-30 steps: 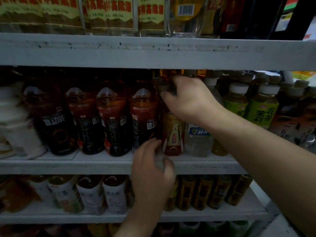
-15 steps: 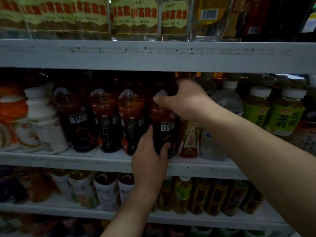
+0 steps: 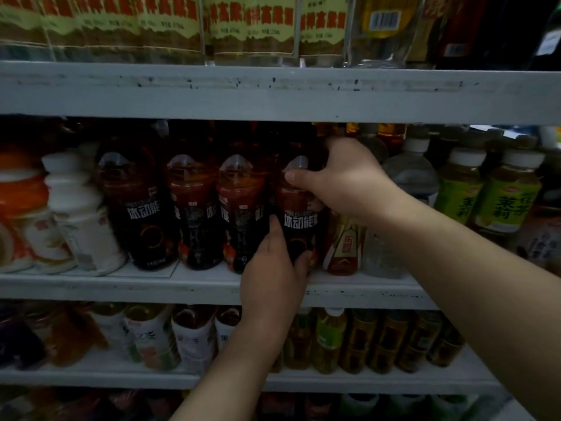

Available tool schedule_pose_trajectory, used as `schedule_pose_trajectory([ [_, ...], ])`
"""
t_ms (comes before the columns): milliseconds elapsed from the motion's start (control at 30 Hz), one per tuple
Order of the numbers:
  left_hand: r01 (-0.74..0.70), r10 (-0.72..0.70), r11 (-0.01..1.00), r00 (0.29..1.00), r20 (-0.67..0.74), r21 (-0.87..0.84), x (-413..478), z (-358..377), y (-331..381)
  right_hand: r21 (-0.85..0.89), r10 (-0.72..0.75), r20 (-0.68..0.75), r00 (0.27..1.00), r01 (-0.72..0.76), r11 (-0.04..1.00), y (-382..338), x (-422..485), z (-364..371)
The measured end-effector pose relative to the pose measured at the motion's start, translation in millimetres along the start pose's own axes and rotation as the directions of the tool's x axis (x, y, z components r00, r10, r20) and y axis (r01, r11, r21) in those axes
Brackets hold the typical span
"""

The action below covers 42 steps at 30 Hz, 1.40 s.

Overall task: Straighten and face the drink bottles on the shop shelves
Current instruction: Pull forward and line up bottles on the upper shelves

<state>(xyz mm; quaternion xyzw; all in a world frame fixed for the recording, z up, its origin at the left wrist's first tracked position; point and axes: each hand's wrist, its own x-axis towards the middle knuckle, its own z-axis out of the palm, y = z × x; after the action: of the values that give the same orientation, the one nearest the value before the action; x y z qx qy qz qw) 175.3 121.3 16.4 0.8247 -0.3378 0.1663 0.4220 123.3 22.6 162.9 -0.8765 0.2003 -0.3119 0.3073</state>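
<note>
A row of dark red drink bottles with black labels stands on the middle shelf [image 3: 182, 284]. The rightmost one, the dark red bottle [image 3: 299, 220], is held by both hands, its label with white characters facing me. My left hand [image 3: 273, 278] wraps its lower body from the front. My right hand [image 3: 340, 177] grips its neck and shoulder from the right, thumb across the front. Its three neighbours [image 3: 194, 208] stand upright to the left, the middle two with labels turned partly aside.
Right of the held bottle stand a gold-red can-like bottle [image 3: 344, 247], a clear water bottle [image 3: 406, 183] and green tea bottles [image 3: 510, 202]. White and orange bottles [image 3: 79, 214] stand at the left. The shelf above [image 3: 273, 92] overhangs closely. More bottles fill the lower shelf [image 3: 379, 341].
My right hand moved from the bottle behind onto the rightmost dark red bottle's top, and my left hand rose to grasp its base. The bottle's label has turned toward me.
</note>
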Motion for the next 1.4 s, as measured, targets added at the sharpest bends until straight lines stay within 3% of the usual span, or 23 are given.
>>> schedule_pose_trajectory([
  [67,-0.015,0.017,0.997,0.999,-0.034,0.072,0.9,-5.4,-2.9,-0.030,0.007,-0.048,0.999,-0.008,1.000,-0.9,-0.4,2.3],
  [267,-0.121,0.121,0.992,0.992,-0.027,-0.019,6.3,-16.6,-12.1,0.012,0.014,-0.122,0.992,-0.012,1.000,-1.4,-6.4,9.4],
  [400,-0.118,0.098,0.992,0.943,-0.318,-0.042,4.6,-30.2,-34.8,0.025,-0.002,-0.197,0.980,0.007,1.000,3.2,-17.0,15.1],
  [533,0.002,-0.045,0.994,0.923,-0.382,-0.112,18.5,-36.1,-43.0,-0.086,-0.194,-0.455,0.869,0.173,0.981,1.3,-32.7,33.0],
  [667,0.007,-0.006,1.000,0.926,-0.378,0.002,29.8,-31.2,-38.0,-0.178,-0.376,-0.507,0.775,0.333,0.926,-8.0,-38.4,43.6],
  [767,0.030,0.011,0.995,0.922,-0.387,0.100,32.1,-29.7,-40.8,-0.206,-0.487,-0.416,0.768,0.442,0.873,-15.9,-33.5,49.0],
  [833,0.051,-0.013,0.995,0.926,-0.378,0.090,31.8,-29.3,-39.8,-0.152,-0.455,-0.308,0.835,0.429,0.890,-25.4,-26.6,53.7],
  [967,0.040,-0.047,0.999,0.945,-0.323,-0.030,28.4,-29.2,-42.3,-0.094,-0.258,-0.043,0.965,0.254,0.963,-43.6,-7.8,57.3],
  [1100,0.028,-0.056,0.990,0.979,-0.199,-0.137,26.8,-41.9,-53.5,0.208,-0.032,0.260,0.965,-0.023,0.978,-53.6,-1.6,49.6],
  [1167,-0.012,-0.011,0.986,0.990,-0.138,-0.163,25.9,-52.0,-59.8,0.247,-0.008,0.267,0.964,-0.060,0.967,-52.3,-0.4,48.2],
  [1267,-0.075,0.064,0.989,0.994,-0.087,-0.124,22.4,-57.9,-62.7,0.154,-0.021,0.180,0.983,-0.007,0.988,-51.3,4.1,48.7],
  [1400,0.047,-0.038,0.998,0.985,-0.171,0.047,14.8,-51.4,-53.0,0.170,0.007,0.184,0.983,-0.039,0.985,-54.4,4.7,49.3],
])
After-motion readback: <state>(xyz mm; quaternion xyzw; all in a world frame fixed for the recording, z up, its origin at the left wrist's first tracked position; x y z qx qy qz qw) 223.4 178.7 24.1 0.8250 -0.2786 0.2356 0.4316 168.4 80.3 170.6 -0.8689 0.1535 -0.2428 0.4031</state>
